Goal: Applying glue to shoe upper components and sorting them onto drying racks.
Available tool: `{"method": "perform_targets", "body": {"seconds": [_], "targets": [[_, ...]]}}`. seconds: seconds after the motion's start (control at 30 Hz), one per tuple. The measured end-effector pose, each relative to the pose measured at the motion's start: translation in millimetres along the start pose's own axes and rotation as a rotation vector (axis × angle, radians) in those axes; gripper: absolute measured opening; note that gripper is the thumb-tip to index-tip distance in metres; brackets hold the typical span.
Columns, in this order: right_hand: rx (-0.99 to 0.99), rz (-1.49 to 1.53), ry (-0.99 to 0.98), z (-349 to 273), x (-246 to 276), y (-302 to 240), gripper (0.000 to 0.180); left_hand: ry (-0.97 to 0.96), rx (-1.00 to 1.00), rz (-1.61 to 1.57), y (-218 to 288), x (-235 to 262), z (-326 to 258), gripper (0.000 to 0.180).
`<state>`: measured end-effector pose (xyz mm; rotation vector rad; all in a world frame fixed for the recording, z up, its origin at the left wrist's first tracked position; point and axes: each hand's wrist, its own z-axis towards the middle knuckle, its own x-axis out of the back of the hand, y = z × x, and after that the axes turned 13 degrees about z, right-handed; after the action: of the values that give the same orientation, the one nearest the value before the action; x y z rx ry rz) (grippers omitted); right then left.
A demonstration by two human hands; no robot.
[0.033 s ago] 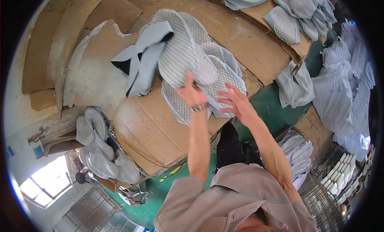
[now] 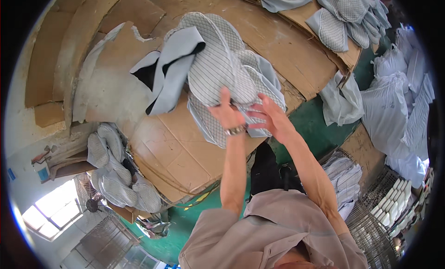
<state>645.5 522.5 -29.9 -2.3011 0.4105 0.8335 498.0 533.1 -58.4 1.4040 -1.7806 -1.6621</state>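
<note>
Both hands up at the centre of the view, on a heap of pale grey, grid-stitched quilted fabric pieces (image 2: 222, 79), oval and flat like soft pads. Left hand (image 2: 225, 112), with a metal watch at the wrist, pressed onto the lower edge of the heap, fingers spread and partly tucked into the cloth; whether anything is actually pinched: cannot tell. Right hand (image 2: 273, 117) just beside it at 3 o'clock, fingers splayed over the same pieces, seemingly flat on them rather than clenched.

Heap resting on a worktop of overlapping brown cardboard sheets (image 2: 176, 148), with a folded plain grey cloth with dark lining (image 2: 169, 67) touching it at 9 o'clock.

Probably light, limp and floppy; likely to sag and slide apart if lifted by one corner. Best taken at the rim of an oval, or scooped from beneath with both palms. Not fragile, hardly slippery.

More quilted pieces at 1 o'clock (image 2: 343, 23) and at 8 o'clock (image 2: 116, 171). White bagged bundles (image 2: 394, 116) at 3 o'clock. Green floor (image 2: 320, 125) below the worktop edge.
</note>
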Motion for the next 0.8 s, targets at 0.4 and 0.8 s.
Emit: {"method": "perform_targets", "body": {"seconds": [0.4,0.8], "targets": [[0.258,-0.095,0.089,69,-69,11,0.047,-0.31,0.201,0.544,10,109,-14,0.051],[0.233,-0.154,0.093,63,-75,-6,0.034,-0.285,-0.974,1.97,65,198,203,0.042]]}}
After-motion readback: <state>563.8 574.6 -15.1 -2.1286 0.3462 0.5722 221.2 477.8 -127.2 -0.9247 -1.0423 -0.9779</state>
